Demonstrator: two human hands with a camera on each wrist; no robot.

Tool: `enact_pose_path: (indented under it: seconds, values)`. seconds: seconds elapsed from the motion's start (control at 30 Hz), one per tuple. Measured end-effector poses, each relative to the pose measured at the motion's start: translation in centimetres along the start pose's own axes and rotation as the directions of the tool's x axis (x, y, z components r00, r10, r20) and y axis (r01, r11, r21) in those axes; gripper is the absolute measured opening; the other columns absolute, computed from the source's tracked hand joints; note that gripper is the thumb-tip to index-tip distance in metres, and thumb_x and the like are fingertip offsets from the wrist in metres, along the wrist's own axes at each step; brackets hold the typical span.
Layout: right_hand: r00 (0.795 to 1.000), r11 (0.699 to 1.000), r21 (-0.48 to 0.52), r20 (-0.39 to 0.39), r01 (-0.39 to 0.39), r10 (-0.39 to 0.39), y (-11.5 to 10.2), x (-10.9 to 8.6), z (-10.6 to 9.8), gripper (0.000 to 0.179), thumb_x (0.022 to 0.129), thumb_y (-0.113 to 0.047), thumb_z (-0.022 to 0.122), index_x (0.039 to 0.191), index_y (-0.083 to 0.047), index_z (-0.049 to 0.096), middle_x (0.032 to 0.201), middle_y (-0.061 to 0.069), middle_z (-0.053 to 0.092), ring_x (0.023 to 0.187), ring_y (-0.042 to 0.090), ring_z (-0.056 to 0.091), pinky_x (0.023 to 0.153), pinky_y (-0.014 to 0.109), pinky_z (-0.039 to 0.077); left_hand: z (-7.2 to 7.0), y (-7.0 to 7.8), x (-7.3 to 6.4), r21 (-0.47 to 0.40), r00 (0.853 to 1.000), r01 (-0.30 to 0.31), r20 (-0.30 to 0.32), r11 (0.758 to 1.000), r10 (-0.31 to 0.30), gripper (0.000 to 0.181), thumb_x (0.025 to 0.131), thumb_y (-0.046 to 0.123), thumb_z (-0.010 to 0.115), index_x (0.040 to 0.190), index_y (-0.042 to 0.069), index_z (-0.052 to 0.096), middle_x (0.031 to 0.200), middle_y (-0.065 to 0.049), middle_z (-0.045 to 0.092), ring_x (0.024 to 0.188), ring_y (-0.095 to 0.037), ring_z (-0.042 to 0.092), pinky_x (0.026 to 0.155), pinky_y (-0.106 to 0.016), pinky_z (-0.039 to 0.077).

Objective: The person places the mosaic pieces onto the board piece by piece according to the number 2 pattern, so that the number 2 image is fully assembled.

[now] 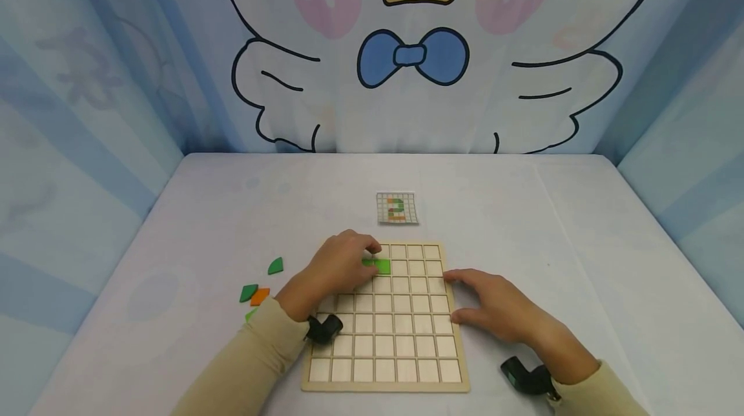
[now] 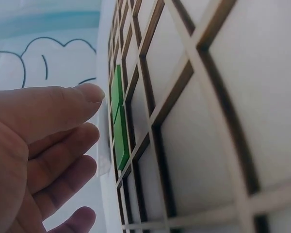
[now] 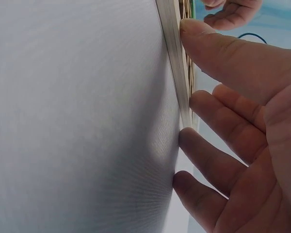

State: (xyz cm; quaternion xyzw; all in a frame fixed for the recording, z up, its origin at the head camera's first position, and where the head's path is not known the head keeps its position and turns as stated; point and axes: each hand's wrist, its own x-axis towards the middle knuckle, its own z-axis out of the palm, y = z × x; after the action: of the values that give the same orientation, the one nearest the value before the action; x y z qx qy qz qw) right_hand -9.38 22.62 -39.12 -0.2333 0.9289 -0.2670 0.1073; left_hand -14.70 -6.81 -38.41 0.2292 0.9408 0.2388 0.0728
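Observation:
A wooden board [image 1: 385, 325] divided into square cells lies on the table. Two light green tiles [image 1: 382, 267] sit side by side in cells near its far edge; the left one is partly covered by fingers in the head view. My left hand [image 1: 340, 263] hovers over the board's far left part, fingertips close beside the green tiles [image 2: 120, 138], with nothing between thumb and fingers in the left wrist view. At the board's right edge, my right hand [image 1: 501, 307] rests its thumb [image 3: 198, 27] and fingertips against the wooden rim [image 3: 174, 53], fingers spread and loosely bent.
Left of the board lie loose pieces: a dark green quarter-round [image 1: 276, 266], another dark green piece [image 1: 248, 292], an orange one [image 1: 260, 297] and a light green one [image 1: 250, 315] partly behind the sleeve. Beyond the board sits a small pattern card [image 1: 397, 208].

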Motion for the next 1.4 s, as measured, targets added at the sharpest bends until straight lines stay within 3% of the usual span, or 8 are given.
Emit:
enact_pose_path:
  seconds: [0.3,0.53,1.13,1.4]
  values:
    - [1.0,1.0,-0.007,-0.002,0.007,-0.007,0.0,0.1,0.0,0.059,0.088,-0.029,0.077,0.138,-0.004,0.057,0.138,0.012,0.058,0.13,0.037,0.051,0.104,0.055,0.04,-1.2,-1.6,-1.4,-0.035,0.993,0.109,-0.043,0.993,-0.11,0.034,0.089,0.024,0.078,0.12,0.011,0.07,0.116,-0.005,0.066,0.112,-0.026,0.059,0.093,-0.042,0.049]
    - [1.0,1.0,-0.008,-0.002,-0.001,0.0,0.0,0.0,-0.1,0.059,0.088,-0.029,0.078,0.138,-0.004,0.056,0.138,0.012,0.058,0.13,0.038,0.051,0.104,0.055,0.04,-2.3,-2.8,-2.5,-0.018,0.991,0.089,-0.103,0.996,-0.09,0.034,0.088,0.022,0.079,0.117,0.007,0.071,0.113,-0.007,0.067,0.111,-0.028,0.06,0.091,-0.043,0.051]
    - [1.0,1.0,0.003,0.003,-0.011,0.011,-0.1,0.0,0.0,0.06,0.088,-0.03,0.078,0.138,-0.006,0.057,0.138,0.011,0.058,0.131,0.037,0.05,0.104,0.055,0.04,-4.0,-5.1,-5.2,-0.025,0.972,0.199,-0.12,0.98,-0.2,0.037,0.09,0.019,0.077,0.123,0.006,0.069,0.125,-0.014,0.064,0.12,-0.033,0.055,0.101,-0.05,0.045]
    - [1.0,1.0,0.01,0.002,-0.004,0.004,-0.1,0.0,0.0,0.06,0.088,-0.03,0.078,0.138,-0.005,0.057,0.138,0.011,0.058,0.131,0.037,0.05,0.105,0.055,0.039,-4.7,-6.7,-6.4,-0.015,0.972,0.212,-0.103,0.977,-0.212,0.045,0.091,0.02,0.076,0.132,0.006,0.064,0.134,-0.016,0.059,0.125,-0.036,0.052,0.102,-0.053,0.044]
